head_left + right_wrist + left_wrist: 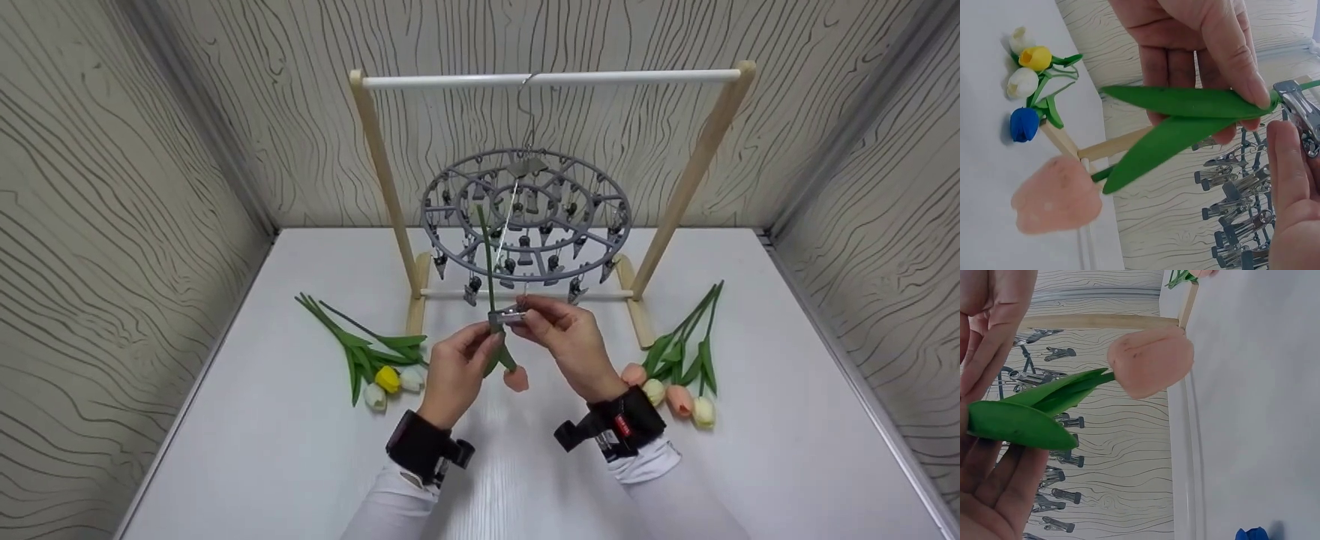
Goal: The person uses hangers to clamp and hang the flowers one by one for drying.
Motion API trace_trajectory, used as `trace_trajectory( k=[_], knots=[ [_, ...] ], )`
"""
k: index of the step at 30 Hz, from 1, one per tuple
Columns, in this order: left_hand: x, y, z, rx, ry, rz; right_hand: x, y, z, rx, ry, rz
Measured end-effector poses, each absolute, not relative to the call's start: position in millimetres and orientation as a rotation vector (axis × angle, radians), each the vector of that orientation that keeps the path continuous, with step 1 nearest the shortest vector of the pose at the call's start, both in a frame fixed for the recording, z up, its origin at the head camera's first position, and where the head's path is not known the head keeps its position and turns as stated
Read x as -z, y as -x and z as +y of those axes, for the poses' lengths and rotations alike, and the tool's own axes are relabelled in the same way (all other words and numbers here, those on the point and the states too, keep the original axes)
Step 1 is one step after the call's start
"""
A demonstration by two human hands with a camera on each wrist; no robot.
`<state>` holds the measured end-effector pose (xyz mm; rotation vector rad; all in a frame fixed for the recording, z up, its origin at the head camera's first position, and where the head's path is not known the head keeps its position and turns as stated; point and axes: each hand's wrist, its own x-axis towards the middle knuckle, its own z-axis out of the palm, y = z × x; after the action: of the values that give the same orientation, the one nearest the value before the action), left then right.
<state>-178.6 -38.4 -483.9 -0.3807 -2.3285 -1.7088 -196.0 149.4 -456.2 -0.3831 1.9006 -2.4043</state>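
Note:
A peach artificial tulip (516,379) hangs bloom-down between the hands, its bare green stem pointing up. My left hand (457,367) pinches it near the base of the leaves (1185,104); the thumb lies along the leaf in the right wrist view. My right hand (574,345) holds a grey clip (1302,109), whose end sits across the stem just above the leaves. The clip dangles from the near side of a round grey clip hanger (525,277). In the left wrist view, the bloom (1151,363) is close to the camera and the stem is hidden behind the fingers.
The hanger hooks over the white rod (630,76) of a wooden stand (694,176), with several more clips around its rings. White and yellow tulips (387,379) lie at left, with a blue tulip (1024,125); peach and cream tulips (679,400) lie at right.

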Motion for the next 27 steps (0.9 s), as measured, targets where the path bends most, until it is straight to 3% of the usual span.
trace_trajectory(
  k=[17,27],
  knots=[
    [486.3,178.9,-37.7,1.536,0.458,-2.331,456.3,198.0,144.0,2.468,0.245,2.124],
    [489.2,180.2,-36.8,1.559,0.446,-2.329,458.6,200.5,151.1,2.355,0.344,2.034]
  ],
)
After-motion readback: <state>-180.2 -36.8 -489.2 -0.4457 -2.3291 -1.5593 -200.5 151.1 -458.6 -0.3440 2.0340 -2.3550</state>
